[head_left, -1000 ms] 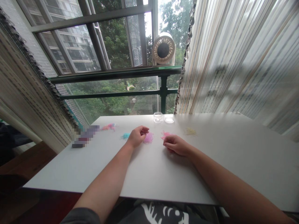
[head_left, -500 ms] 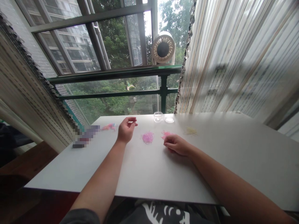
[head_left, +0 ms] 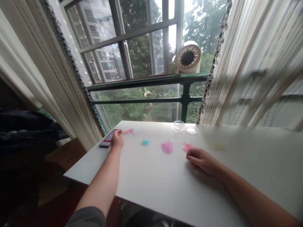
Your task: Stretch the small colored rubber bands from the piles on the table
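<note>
My left hand [head_left: 117, 139] is at the right edge of a phone [head_left: 107, 140] lying on the table. Its fingers are bent in with the thumb close to them; anything between them is too small to see. My right hand [head_left: 201, 160] rests on the tabletop with curled fingers, just in front of a pile of pink rubber bands [head_left: 187, 146]. What those fingers hold, if anything, is hidden. Between the hands lie a purple pile of bands [head_left: 167, 147] and a smaller blue pile [head_left: 145, 142]. A mixed, mostly pink-orange heap [head_left: 129, 131] sits just beyond my left hand.
A clear round container [head_left: 178, 125] and a clear shallow round piece [head_left: 191, 130] stand near the far edge of the white table [head_left: 151, 176]. A yellow pile [head_left: 219, 145] lies to the right. Behind are a fan [head_left: 188, 57], a railing [head_left: 146, 82] and curtains.
My left hand has moved left to the phone, uncovering the blue pile. The view has turned left, so everything sits further right. My right hand stays by the pink pile.
</note>
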Demonstrator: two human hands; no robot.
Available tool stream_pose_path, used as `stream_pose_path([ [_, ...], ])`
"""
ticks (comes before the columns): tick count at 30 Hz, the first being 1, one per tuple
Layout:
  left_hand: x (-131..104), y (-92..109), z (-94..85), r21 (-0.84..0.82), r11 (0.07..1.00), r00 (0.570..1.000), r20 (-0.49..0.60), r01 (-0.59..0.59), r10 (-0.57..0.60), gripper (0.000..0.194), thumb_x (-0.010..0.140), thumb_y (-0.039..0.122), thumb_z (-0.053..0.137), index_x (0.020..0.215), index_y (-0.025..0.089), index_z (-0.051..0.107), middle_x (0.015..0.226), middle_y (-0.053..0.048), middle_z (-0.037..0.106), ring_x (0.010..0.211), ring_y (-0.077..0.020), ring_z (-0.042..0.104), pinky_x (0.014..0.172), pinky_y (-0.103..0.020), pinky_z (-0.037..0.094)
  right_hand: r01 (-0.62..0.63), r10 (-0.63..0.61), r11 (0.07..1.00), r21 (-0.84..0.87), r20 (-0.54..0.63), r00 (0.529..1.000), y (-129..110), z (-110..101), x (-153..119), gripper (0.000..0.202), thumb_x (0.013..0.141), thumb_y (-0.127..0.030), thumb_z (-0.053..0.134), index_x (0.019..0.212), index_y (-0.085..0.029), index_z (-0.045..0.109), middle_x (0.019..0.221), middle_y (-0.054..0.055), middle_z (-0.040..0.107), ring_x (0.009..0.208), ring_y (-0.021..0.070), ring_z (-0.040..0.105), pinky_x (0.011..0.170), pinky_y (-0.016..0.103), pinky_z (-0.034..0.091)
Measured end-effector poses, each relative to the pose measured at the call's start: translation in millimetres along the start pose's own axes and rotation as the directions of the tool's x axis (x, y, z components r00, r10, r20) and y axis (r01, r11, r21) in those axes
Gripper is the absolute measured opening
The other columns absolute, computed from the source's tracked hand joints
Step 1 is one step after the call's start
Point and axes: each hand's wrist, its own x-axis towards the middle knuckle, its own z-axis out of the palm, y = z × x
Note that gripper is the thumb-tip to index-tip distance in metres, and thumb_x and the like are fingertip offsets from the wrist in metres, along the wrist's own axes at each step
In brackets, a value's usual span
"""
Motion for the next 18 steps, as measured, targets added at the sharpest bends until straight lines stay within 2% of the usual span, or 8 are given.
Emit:
stream_pose_path([
  [4, -5, 5, 9.8, 0.067, 0.997, 0.998, 0.057, -0.029, 0.025, 0.034, 0.074, 0.006, 0.037, 0.103, 0.014, 0.054, 0.108, -0.011, 0.061, 0.104, -0.0192, 0.055, 0.091, -0.033, 0.042, -0.007, 0.007, 1.000, -0.028, 0.017, 1.000, 5, -2, 0, 0.019, 0.080, -0.035, 0.048, 0.072, -0.017, 0.048, 0.048, -0.005, 0.045, 0.043, 0.0082, 0.042, 0.042, 0.020, 0.030],
  [8, -16, 14, 19.6, 0.118, 0.987, 0.977, 0.196, -0.106, 0.082, 0.032, 0.072, 0.008, 0.043, 0.098, 0.017, 0.059, 0.111, -0.007, 0.060, 0.105, -0.0180, 0.053, 0.094, -0.029, 0.039, -0.016, 0.017, 1.000, -0.023, 0.024, 1.000, 5, -1, 0, 0.021, 0.080, -0.037, 0.048, 0.073, -0.017, 0.047, 0.048, -0.006, 0.045, 0.043, 0.0082, 0.042, 0.042, 0.020, 0.030],
  [13, -28, 24, 24.4, 0.203, 0.970, 0.949, 0.309, -0.133, 0.066, 0.026, 0.071, 0.021, 0.052, 0.095, 0.023, 0.062, 0.113, -0.006, 0.058, 0.105, -0.0261, 0.051, 0.091, -0.039, 0.039, -0.024, 0.024, 1.000, -0.008, 0.010, 1.000, 3, 0, 0, 0.025, 0.078, -0.041, 0.051, 0.073, -0.017, 0.048, 0.049, -0.005, 0.045, 0.043, 0.0088, 0.043, 0.043, 0.021, 0.032],
  [18, -30, 28, 23.8, 0.267, 0.946, 0.925, 0.373, -0.185, 0.076, 0.028, 0.074, 0.030, 0.050, 0.099, 0.028, 0.063, 0.118, -0.005, 0.055, 0.109, -0.0303, 0.046, 0.090, -0.044, 0.037, -0.025, 0.025, 0.999, -0.025, 0.002, 1.000, 2, 0, -1, 0.027, 0.077, -0.043, 0.050, 0.072, -0.017, 0.048, 0.049, -0.004, 0.045, 0.043, 0.0097, 0.043, 0.042, 0.021, 0.031],
])
